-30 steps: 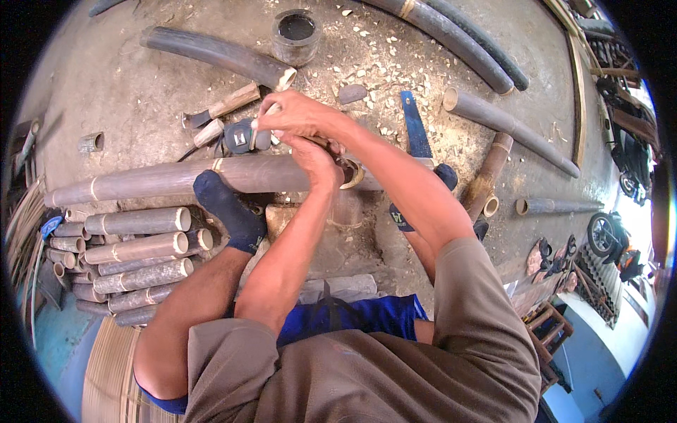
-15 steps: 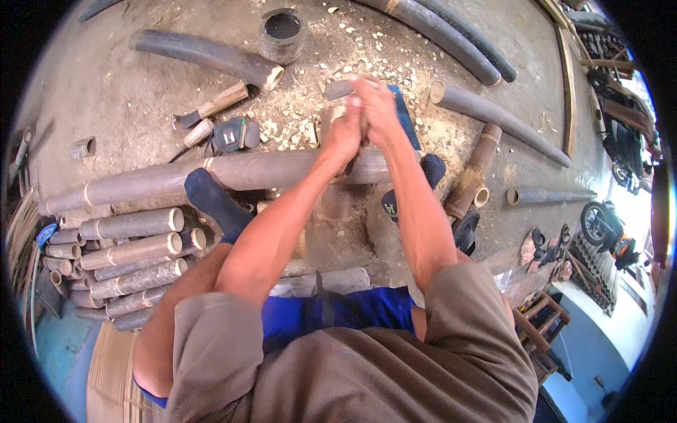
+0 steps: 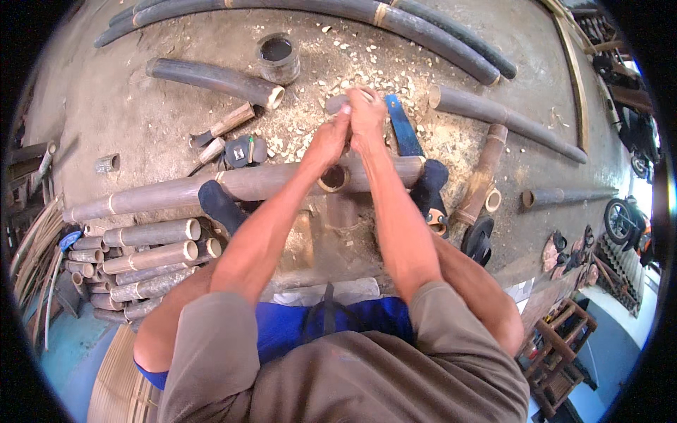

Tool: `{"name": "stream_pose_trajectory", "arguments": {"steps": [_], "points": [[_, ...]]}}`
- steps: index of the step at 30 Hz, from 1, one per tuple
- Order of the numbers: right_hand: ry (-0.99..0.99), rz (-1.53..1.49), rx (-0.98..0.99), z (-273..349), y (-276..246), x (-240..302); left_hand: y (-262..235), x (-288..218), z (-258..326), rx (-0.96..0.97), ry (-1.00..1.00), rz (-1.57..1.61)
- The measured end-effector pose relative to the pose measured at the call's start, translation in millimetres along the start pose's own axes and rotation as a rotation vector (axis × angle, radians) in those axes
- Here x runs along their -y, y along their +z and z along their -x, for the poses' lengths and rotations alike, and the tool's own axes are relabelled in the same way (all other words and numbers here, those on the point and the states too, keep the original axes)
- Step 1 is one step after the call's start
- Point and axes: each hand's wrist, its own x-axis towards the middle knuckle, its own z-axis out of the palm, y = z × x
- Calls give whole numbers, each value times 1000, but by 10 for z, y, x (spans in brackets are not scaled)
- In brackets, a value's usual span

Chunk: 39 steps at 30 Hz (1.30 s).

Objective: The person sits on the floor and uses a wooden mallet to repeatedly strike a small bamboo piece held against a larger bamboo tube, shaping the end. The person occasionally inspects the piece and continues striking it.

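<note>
In front of me my left hand [image 3: 330, 143] and my right hand [image 3: 367, 116] are closed together around a tool with a rounded grey-brown end [image 3: 336, 104]. Its working end is hidden below my fingers. Just beneath my wrists a long bamboo pole [image 3: 264, 180] lies crosswise, with a round dark opening [image 3: 333, 178] showing between my forearms. My feet in dark socks [image 3: 428, 185] rest against the pole on both sides. Right of my hands lies a flat blue blade [image 3: 403, 127] with a small hole near its far end.
Wood chips [image 3: 367, 70] litter the floor. A pot of dark liquid [image 3: 279, 58], a wooden-handled hatchet [image 3: 224, 123] and a black tape measure [image 3: 242, 151] lie ahead to the left. Cut bamboo lengths [image 3: 151, 233] are stacked at left; bamboo poles [image 3: 508, 121] lie right and beyond.
The view has shifted slightly. My joined hands have moved a little back from the blue blade, which now shows more fully, and the pole's round opening has come into sight.
</note>
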Motion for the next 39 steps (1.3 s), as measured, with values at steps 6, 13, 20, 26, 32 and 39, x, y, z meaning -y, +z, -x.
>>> {"name": "stream_pose_trajectory", "arguments": {"steps": [6, 13, 20, 26, 32, 39], "points": [[-163, 578, 1039, 524, 560, -498, -90, 990, 476, -88, 194, 1046], [15, -14, 265, -116, -190, -291, -13, 284, 73, -44, 45, -254], [216, 62, 286, -199, 31, -242, -21, 298, 56, -139, -50, -182], [-38, 609, 1208, 544, 675, -627, 349, 807, 767, -873, -8, 613], [128, 781, 1001, -30, 735, -433, 49, 376, 506, -451, -142, 731], [215, 543, 372, -306, 147, -343, 115, 117, 110, -34, -236, 434]]}}
